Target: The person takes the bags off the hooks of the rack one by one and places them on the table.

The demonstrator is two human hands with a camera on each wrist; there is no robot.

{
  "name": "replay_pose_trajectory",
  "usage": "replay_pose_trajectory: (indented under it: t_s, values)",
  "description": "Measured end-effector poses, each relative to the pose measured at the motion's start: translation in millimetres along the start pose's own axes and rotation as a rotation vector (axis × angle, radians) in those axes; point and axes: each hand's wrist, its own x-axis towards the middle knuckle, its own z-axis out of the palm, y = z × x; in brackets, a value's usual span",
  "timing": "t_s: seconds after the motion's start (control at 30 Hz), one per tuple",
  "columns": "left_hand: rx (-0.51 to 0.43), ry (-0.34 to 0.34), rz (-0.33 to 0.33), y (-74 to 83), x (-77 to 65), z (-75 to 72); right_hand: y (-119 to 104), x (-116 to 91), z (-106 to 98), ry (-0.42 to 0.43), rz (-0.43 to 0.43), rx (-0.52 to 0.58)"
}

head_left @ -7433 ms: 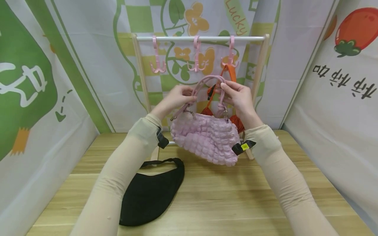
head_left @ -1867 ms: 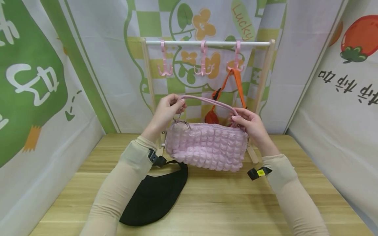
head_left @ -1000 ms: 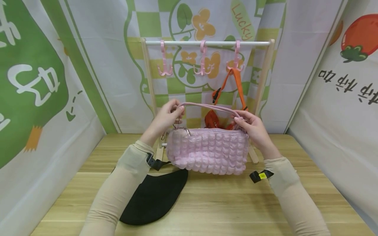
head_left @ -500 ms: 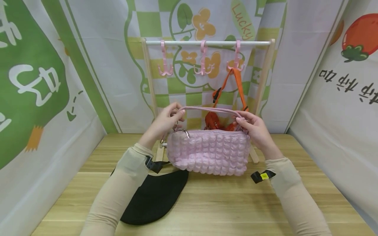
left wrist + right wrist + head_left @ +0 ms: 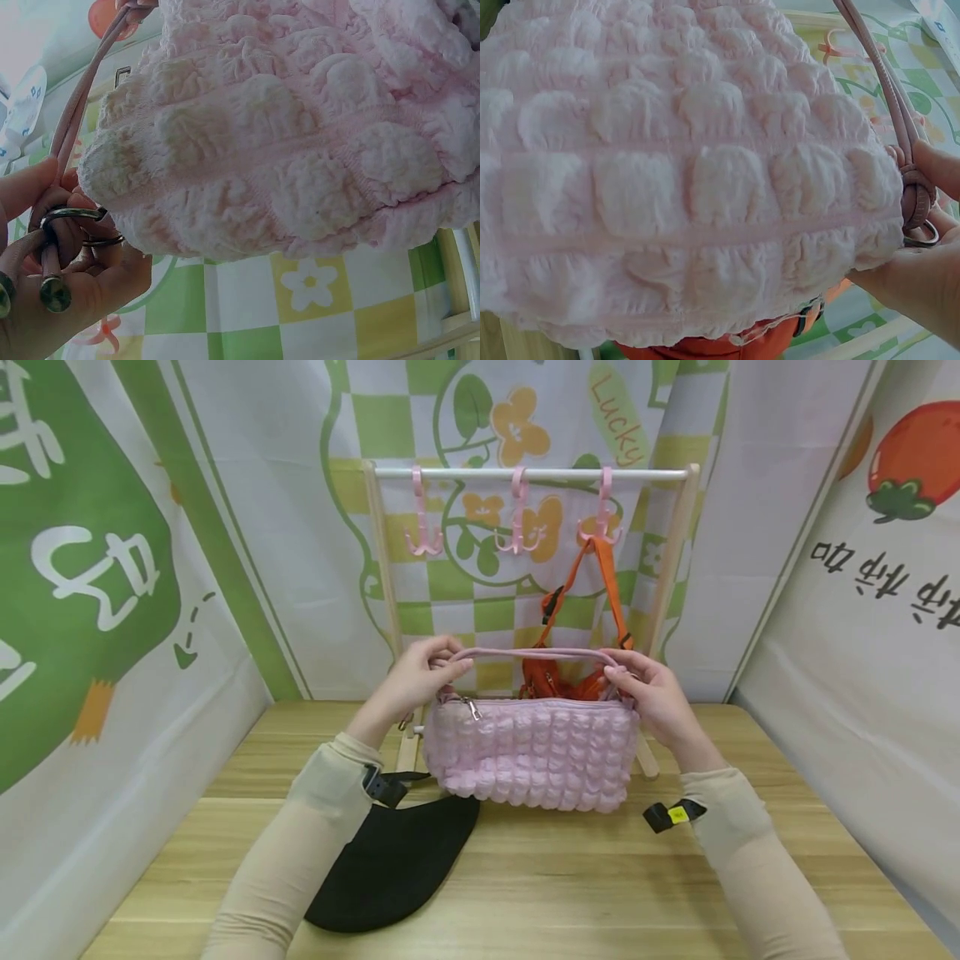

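Note:
A pink quilted handbag [image 5: 532,752] with a zip top hangs in front of the rack, close above the table. My left hand [image 5: 420,677] pinches the left end of its thin double handle [image 5: 532,653]. In the left wrist view, metal rings [image 5: 71,215] and knotted cord ends lie among my left fingers. At the other end, my right hand [image 5: 652,693] pinches the handle by its knot [image 5: 917,196]. The bag's puffy fabric [image 5: 675,180] fills most of the right wrist view. Behind it, an orange bag [image 5: 551,677] hangs by its strap from the right pink hook [image 5: 604,510].
A wooden rack with a white bar [image 5: 465,473] stands at the back of the table [image 5: 600,893]. Its left hook [image 5: 422,518] and middle hook [image 5: 517,518] carry nothing. A black bag [image 5: 397,868] lies front left, partly under my left forearm. Printed cloth walls surround the table.
Both hands and the pink handbag have come down from higher near the hooks. My hands have spread apart along the handle, and the bag now hangs more level. The orange bag stays hung.

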Motion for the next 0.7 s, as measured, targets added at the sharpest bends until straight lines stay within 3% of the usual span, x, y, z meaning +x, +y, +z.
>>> replay_pose_trajectory:
  t_s: [0.23, 0.4, 0.53, 0.7]
  values:
    - [-0.025, -0.017, 0.024, -4.4, -2.6, -3.1, 3.2, -0.7, -5.4, -0.03, -0.001, 0.049]
    - [-0.065, 0.009, 0.037, -6.4, -4.1, -3.0, 4.3, -0.9, -6.9, -0.029, -0.011, 0.076]
    - [-0.071, 0.047, 0.008, -6.8, -7.1, -2.0, 3.3, -2.9, -5.9, -0.018, -0.002, 0.072]
    - [-0.144, 0.086, -0.033, -8.2, -11.6, 0.3, 1.7, -7.0, -4.1, -0.004, 0.009, 0.071]
